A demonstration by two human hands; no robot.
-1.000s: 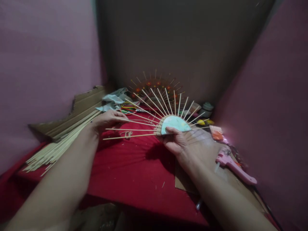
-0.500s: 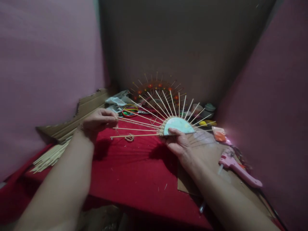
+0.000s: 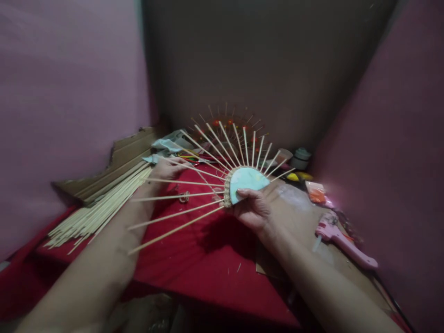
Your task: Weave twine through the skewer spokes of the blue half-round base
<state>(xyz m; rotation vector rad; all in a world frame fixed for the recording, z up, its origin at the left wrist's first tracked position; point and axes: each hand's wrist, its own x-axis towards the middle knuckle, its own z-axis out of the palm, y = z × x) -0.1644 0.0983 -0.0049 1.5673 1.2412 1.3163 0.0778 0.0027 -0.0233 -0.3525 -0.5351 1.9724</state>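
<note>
My right hand (image 3: 255, 209) grips a pale blue half-round base (image 3: 248, 181), thumb on its face and fingers underneath. Thin wooden sticks (image 3: 224, 141) fan out from the curved edge, where a band of woven twine (image 3: 227, 187) runs around them. My left hand (image 3: 169, 168) is beyond the left-hand sticks, fingers pinched on a strand of twine (image 3: 203, 178) that slants down to the band. Some of the sticks pass in front of my left forearm. A small coil of twine (image 3: 184, 197) shows between the lower left sticks.
A bundle of loose sticks (image 3: 100, 208) and torn cardboard (image 3: 111, 173) lie left on the red cloth (image 3: 208, 282). A pink glue gun (image 3: 343, 243) rests on cardboard at right. Behind are scissors (image 3: 204, 161), a decorated stick fan (image 3: 239, 124) and a lidded jar (image 3: 301, 158).
The base has tilted counter-clockwise, so its left sticks now point lower. My left hand has moved right and slightly up, behind the sticks, drawing the twine along.
</note>
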